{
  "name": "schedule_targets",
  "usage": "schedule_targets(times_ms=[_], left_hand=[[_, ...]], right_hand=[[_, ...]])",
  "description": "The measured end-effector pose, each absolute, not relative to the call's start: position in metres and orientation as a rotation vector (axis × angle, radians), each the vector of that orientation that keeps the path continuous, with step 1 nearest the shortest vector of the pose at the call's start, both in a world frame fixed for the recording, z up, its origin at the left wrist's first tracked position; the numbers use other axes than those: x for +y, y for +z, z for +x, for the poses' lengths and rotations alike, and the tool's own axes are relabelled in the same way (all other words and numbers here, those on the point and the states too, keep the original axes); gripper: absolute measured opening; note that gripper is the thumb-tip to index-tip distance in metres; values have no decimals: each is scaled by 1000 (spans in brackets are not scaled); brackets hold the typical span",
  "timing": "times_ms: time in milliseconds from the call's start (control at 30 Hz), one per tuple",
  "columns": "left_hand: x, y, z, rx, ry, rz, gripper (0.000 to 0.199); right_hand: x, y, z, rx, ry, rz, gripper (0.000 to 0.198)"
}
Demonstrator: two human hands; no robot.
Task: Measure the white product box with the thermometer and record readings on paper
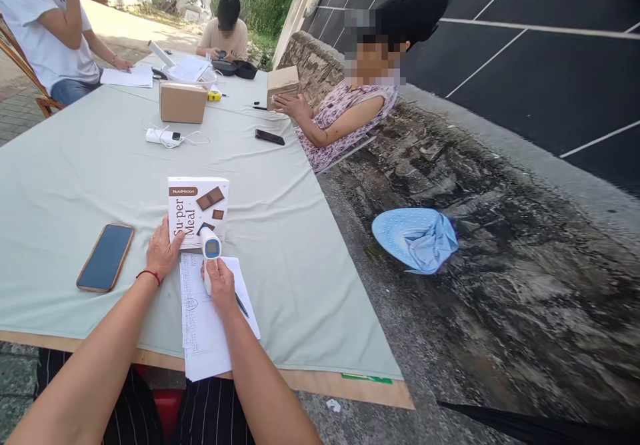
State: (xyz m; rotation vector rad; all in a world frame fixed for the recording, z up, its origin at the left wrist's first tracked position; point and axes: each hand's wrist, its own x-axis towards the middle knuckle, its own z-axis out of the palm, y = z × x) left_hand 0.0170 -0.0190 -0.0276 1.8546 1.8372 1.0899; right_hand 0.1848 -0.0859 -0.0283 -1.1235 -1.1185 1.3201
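My left hand (165,248) grips the lower left side of a white box (216,200) printed "NutriMotion Su-per Meal", which stands upright on the table. In my right hand (220,284) is a white handheld infrared thermometer (213,248) with a blue-rimmed display. The thermometer's head overlaps the box's lower front; whether they touch I cannot tell. Under my right hand lie printed sheets of paper (205,358), and a dark pen (241,306) rests on them. Left of my left hand, a smartphone (105,258) in an orange-brown case lies face up.
On the cloth-covered table (310,285) are a brown carton (183,103), a white device with a cable (163,137) and a dark phone (270,137). A person at right touches another carton (283,84). Two more people sit farther back. A blue hat (415,238) lies beside the table.
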Motion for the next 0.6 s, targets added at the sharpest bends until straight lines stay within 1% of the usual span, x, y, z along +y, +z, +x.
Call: schedule_targets(times_ms=[200, 367, 467, 600], left_hand=[[-18, -27, 17, 1864, 1078, 1853, 59], [-19, -27, 17, 1865, 1086, 1841, 60], [-19, -26, 17, 1857, 1086, 1843, 59], [-20, -24, 18, 1847, 1093, 1846, 61]], right_hand=[[-84, -27, 183, -1092, 1329, -1125, 52], [-86, -21, 183, -1044, 1380, -1061, 42], [-92, -11, 183, -934, 1457, -1023, 37], [-107, 13, 186, -840, 1428, -1041, 37]])
